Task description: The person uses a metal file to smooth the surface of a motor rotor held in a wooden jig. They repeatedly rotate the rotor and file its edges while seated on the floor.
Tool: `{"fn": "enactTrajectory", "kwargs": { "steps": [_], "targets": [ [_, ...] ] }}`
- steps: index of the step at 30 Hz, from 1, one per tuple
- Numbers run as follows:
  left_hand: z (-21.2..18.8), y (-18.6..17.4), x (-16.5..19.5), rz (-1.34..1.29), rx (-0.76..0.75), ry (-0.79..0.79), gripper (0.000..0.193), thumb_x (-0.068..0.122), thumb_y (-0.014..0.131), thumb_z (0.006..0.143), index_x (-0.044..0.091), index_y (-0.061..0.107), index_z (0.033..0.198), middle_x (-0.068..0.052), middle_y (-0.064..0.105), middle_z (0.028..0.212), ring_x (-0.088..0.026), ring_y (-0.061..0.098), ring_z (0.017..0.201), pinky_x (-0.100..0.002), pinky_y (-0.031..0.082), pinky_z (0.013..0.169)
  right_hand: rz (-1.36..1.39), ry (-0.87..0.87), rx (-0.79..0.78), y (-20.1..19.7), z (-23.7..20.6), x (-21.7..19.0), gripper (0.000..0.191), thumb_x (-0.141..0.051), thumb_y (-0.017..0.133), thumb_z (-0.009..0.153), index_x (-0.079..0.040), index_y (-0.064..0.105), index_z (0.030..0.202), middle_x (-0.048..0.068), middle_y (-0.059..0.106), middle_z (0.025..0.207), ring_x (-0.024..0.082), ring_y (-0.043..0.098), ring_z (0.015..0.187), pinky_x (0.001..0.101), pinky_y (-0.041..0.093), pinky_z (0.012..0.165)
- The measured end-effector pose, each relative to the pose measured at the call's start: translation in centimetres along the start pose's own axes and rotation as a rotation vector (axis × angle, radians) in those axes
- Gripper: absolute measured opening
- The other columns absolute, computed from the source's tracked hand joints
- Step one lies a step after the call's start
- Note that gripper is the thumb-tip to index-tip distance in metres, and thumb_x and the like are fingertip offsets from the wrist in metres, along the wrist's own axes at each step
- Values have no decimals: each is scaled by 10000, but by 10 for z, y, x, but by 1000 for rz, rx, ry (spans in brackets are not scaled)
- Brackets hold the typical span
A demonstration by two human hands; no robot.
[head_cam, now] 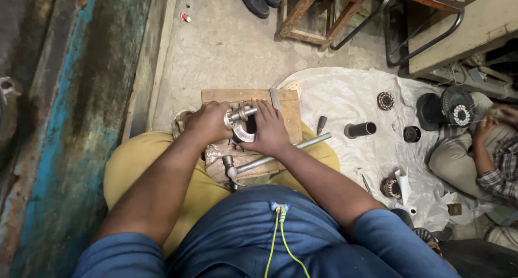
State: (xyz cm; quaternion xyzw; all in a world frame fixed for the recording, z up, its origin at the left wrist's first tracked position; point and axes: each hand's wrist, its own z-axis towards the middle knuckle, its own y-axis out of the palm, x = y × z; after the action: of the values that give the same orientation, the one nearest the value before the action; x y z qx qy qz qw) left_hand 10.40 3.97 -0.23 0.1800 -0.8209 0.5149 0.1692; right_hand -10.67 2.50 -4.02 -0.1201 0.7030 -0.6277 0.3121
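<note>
— Left hand [208, 122], what is it doing?
— Curled shut around the end of a short metal shaft [241, 114], just above the wooden board [245, 96] that lies across the lap.
— And the right hand [270, 132]?
— Fingers pressed together over a metal ring [244, 135] that the shaft seems to pass through; it grips the ring's right side. Both pieces sit over the middle of the board.
— Anything else by the board?
— A hammer [270, 160] lies along its near edge, head to the left, steel handle running off to the right. A small dark punch [321, 124] lies just to the right of the board, on a white plastic sheet [345, 97] spread on the floor.
— Further right of the board?
— A dark metal tube [360, 129] and some round motor parts [385, 100] on that sheet, and beyond them another person [480, 154] sitting with a black fan-like part [457, 106].
</note>
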Motion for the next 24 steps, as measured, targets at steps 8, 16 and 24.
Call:
{"fn": "enactTrajectory", "kwargs": {
  "steps": [8,16,24],
  "targets": [
    [-1,7,-10,-52,54,101,697,227,866,655,141,621,1302,-181,664,1226,-375,640,1163,-520,522,967,40,-44,17,6,5,5,1160,-520,909,545,9,433,1462,218,518,1365,398,465,1303,499,325,1129],
    [1,8,-12,-4,32,119,672,256,886,666,97,626,1266,-204,668,1214,-374,663,1132,-471,544,957,41,-3,29,0,6,12,1151,-501,929,539,4,452,1455,227,532,1345,412,477,1277,493,357,1118],
    [0,6,-3,80,-48,80,648,261,884,694,132,621,1271,-181,663,1236,-378,647,1160,-503,530,976,-50,-11,98,-9,2,40,1239,-516,959,521,12,406,1495,254,491,1437,442,432,1337,510,325,1107]
  ]
}}
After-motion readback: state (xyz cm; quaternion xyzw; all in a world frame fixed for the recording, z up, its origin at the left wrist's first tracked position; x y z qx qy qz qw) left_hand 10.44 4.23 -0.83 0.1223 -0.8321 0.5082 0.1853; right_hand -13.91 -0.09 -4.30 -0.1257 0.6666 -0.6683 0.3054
